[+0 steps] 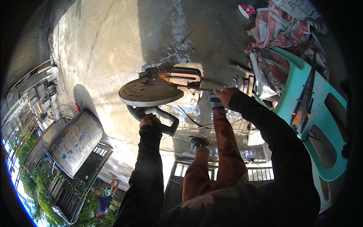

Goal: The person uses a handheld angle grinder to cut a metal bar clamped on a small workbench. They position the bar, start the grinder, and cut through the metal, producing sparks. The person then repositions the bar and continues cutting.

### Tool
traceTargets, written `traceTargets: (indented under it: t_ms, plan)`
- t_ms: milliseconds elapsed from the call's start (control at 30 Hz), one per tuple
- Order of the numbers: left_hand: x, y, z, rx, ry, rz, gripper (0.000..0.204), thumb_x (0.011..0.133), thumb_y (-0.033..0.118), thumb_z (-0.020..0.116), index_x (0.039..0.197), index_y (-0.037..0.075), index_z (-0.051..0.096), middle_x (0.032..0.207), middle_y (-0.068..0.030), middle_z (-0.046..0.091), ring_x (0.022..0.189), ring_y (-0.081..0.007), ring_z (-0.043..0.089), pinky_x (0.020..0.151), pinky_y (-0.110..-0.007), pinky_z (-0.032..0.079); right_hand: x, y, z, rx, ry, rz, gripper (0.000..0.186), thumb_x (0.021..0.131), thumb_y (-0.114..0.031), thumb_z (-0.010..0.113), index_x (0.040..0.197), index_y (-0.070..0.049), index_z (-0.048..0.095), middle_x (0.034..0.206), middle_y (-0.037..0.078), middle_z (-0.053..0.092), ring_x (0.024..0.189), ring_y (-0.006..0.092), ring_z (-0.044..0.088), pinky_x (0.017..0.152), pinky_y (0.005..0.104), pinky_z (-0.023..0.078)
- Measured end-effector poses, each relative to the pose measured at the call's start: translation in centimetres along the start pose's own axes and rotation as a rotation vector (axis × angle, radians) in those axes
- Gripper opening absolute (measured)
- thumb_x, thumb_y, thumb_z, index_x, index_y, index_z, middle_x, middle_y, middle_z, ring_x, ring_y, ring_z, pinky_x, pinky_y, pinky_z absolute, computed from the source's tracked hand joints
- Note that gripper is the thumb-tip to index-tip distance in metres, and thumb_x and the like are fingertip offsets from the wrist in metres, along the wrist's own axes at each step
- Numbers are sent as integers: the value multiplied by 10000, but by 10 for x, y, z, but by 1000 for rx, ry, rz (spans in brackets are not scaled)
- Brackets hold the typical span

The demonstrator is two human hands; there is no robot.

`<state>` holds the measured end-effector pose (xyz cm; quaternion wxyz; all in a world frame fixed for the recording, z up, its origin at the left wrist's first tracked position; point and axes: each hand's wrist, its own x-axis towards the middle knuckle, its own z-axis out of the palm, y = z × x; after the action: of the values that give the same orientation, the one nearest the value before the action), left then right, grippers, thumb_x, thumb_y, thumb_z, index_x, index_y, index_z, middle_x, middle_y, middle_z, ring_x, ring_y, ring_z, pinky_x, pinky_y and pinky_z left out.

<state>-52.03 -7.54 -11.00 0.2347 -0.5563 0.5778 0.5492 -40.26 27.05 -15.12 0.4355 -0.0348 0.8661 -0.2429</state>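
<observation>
What looks like a cut-off saw stands in front of me on the ground, its large rounded grey guard [145,91] dusty and marked with raised lettering. Below the guard is a black loop handle [172,126]. My left hand [150,120] is closed around a black grip just under the guard, left of that loop. From my right hand [226,96], closed on its end, a thin metal bar [189,87] runs left to the guard's edge. Orange sparks [163,76] spray there. Beyond is a slotted metal frame [189,72]; the cutting point is partly hidden.
Cables [206,126] trail over the concrete near my feet. At right lies a turquoise plastic chair [291,72] with a dark tool on it, beside crumpled printed sacks [278,28]. A paint-worn curved panel [77,140] stands left; another person [107,195] is farther off.
</observation>
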Motion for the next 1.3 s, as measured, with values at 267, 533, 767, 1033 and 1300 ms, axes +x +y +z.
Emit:
traceTargets:
  t_ms: [267, 533, 767, 1033, 1300]
  plan:
    - [3, 0, -1, -26, 18, -2, 105, 793, 67, 547, 827, -6, 480, 671, -79, 500, 550, -172, 484, 470, -280, 429, 7, -4, 7, -2, 92, -38, 498, 815, -150, 486, 1307, -90, 441, 858, 179, 649, 801, 335, 649, 675, 436, 528]
    - [3, 0, -2, -13, 22, 2, 92, 788, 56, 548, 811, -7, 486, 661, -79, 501, 556, -174, 492, 479, -278, 439, 3, 0, 5, -32, 62, -28, 430, 852, -173, 461, 1269, -72, 480, 843, 164, 656, 766, 327, 655, 661, 439, 531]
    - [4, -1, -2, -9, 15, 8, 82, 789, 59, 547, 797, 1, 489, 651, -73, 502, 538, -174, 487, 478, -274, 441, -5, 3, 5, -26, 45, -34, 501, 802, -130, 500, 1296, -66, 441, 835, 185, 650, 765, 333, 653, 661, 431, 531]
    - [-1, 1, 1, -6, -4, 10, 86, 789, 62, 545, 787, 6, 480, 654, -73, 498, 537, -168, 481, 475, -273, 435, -3, -2, 2, 16, 71, -19, 367, 836, -166, 482, 1186, -58, 516, 839, 185, 653, 772, 339, 655, 665, 445, 536]
    - [0, 0, -1, 10, -3, 13, 90, 794, 66, 541, 797, -3, 484, 658, -77, 504, 542, -167, 485, 484, -269, 436, -6, 8, 3, 2, 52, -25, 379, 819, -181, 511, 1178, -58, 521, 859, 185, 654, 804, 345, 652, 686, 449, 531]
